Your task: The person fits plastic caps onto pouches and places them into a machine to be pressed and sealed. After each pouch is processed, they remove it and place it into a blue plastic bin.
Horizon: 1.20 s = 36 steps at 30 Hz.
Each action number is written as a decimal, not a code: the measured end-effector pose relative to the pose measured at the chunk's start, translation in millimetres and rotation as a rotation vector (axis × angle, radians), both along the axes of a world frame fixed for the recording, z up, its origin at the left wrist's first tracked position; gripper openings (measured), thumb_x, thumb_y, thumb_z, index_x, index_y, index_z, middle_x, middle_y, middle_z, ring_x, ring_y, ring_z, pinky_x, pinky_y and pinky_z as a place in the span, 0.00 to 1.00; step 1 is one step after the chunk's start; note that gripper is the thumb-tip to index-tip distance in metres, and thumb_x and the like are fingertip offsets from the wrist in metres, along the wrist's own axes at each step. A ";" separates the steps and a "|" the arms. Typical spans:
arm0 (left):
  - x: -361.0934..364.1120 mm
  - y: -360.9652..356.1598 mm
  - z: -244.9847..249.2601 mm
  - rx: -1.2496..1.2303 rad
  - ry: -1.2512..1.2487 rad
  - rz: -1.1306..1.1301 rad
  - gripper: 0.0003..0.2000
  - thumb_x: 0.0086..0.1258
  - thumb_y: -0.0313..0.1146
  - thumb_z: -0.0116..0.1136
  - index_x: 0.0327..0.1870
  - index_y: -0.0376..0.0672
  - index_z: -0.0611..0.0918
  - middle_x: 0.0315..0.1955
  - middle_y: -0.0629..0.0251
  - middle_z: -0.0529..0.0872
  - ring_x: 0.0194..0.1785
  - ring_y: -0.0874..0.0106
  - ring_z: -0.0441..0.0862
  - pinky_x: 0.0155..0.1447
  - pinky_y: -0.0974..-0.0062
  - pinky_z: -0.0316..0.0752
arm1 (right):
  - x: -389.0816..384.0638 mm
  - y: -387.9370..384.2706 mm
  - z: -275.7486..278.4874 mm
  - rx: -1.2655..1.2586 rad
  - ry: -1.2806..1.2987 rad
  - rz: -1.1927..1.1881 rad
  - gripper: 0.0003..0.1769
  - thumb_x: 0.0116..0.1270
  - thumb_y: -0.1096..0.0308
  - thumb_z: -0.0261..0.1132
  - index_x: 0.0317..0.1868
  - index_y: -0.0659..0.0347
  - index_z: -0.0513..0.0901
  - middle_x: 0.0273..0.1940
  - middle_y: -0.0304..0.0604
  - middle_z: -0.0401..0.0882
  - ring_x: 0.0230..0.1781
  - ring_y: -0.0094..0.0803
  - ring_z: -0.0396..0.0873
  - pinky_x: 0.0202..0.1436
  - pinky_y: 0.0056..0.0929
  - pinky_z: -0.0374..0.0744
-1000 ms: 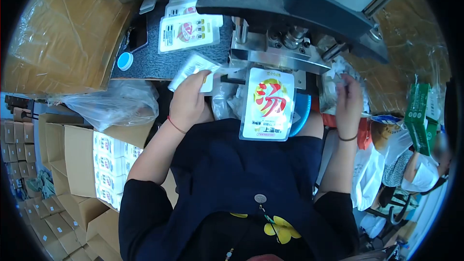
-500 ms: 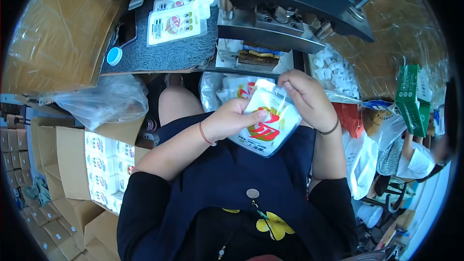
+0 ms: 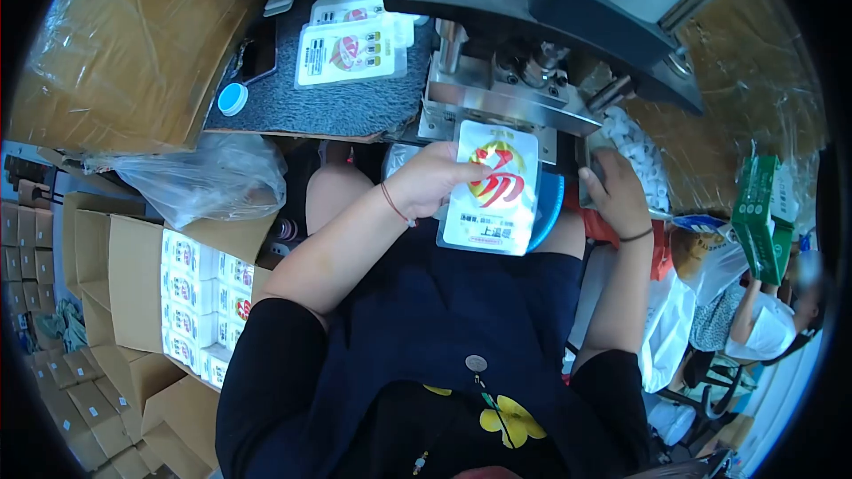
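My left hand grips a white printed plastic pouch by its left edge, thumb on the front over the red lettering. The pouch is nearly upright above my lap, its top edge just in front of the metal press. My right hand is apart from the pouch, at the press's right side beside a heap of small white plastic spouts. Its thumb stands off from the bent fingers, and I see nothing held; the fingertips are partly hard to make out.
More printed pouches lie on a grey fabric mat, near a blue-white cap and a phone. An open carton of packed pouches stands at left. A green box and a seated person are at right.
My right hand has let go of the pouch's top corner and moved right, to the spouts. My left hand has turned the pouch more upright. The camera view has shifted slightly.
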<state>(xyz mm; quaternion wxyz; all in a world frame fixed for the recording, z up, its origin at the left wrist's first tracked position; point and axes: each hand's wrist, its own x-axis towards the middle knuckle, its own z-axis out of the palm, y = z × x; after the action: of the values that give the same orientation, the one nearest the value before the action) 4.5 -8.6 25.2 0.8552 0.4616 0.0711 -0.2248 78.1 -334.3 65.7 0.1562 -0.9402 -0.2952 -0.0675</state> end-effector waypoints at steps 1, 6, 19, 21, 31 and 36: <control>-3.9 2.1 -2.2 0.112 -0.043 0.088 0.14 0.75 0.25 0.60 0.58 0.36 0.77 0.45 0.57 0.87 0.44 0.72 0.87 0.50 0.70 0.85 | -4.9 -0.7 5.1 -0.004 0.062 -0.027 0.23 0.73 0.51 0.62 0.54 0.64 0.78 0.47 0.60 0.82 0.50 0.61 0.79 0.52 0.49 0.78; 64.1 95.5 16.2 1.228 -0.747 0.810 0.10 0.76 0.30 0.57 0.51 0.33 0.75 0.48 0.46 0.81 0.48 0.58 0.84 0.52 0.59 0.78 | -9.4 -4.7 8.0 0.181 0.216 -0.040 0.17 0.74 0.56 0.60 0.51 0.61 0.78 0.44 0.57 0.81 0.46 0.59 0.81 0.48 0.48 0.78; 114.3 156.7 8.1 2.077 -0.388 0.024 0.33 0.78 0.55 0.48 0.82 0.60 0.61 0.82 0.56 0.56 0.84 0.54 0.51 0.82 0.38 0.40 | -2.8 6.6 -13.3 0.321 0.018 -0.259 0.12 0.75 0.67 0.61 0.55 0.60 0.80 0.31 0.52 0.82 0.31 0.46 0.83 0.39 0.40 0.78; 110.5 163.3 0.4 2.038 -0.422 0.055 0.35 0.77 0.61 0.43 0.82 0.59 0.60 0.82 0.52 0.54 0.85 0.52 0.47 0.82 0.39 0.39 | 0.7 8.6 -8.1 0.251 0.066 -0.264 0.13 0.74 0.68 0.62 0.55 0.60 0.80 0.33 0.53 0.83 0.32 0.46 0.83 0.39 0.40 0.79; -43.1 127.0 -13.8 2.136 -0.837 0.047 0.29 0.74 0.42 0.59 0.73 0.39 0.71 0.73 0.40 0.67 0.77 0.43 0.63 0.76 0.42 0.58 | 6.8 -16.7 1.8 0.453 -0.240 -0.407 0.16 0.72 0.72 0.65 0.58 0.64 0.82 0.52 0.56 0.85 0.50 0.49 0.84 0.58 0.40 0.79; -52.5 99.6 -1.8 0.953 -0.617 0.495 0.11 0.74 0.28 0.60 0.51 0.33 0.87 0.39 0.50 0.90 0.41 0.65 0.90 0.47 0.71 0.81 | 5.6 -5.8 2.3 0.322 -0.572 -0.254 0.13 0.73 0.73 0.65 0.56 0.64 0.83 0.49 0.53 0.84 0.49 0.47 0.83 0.56 0.38 0.78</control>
<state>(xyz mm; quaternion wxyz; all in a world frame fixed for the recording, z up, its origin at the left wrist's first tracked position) -48.0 90.9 23.4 0.5630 0.8063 0.0182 0.1805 83.7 -340.1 68.0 0.2038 -0.8757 -0.1935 -0.3927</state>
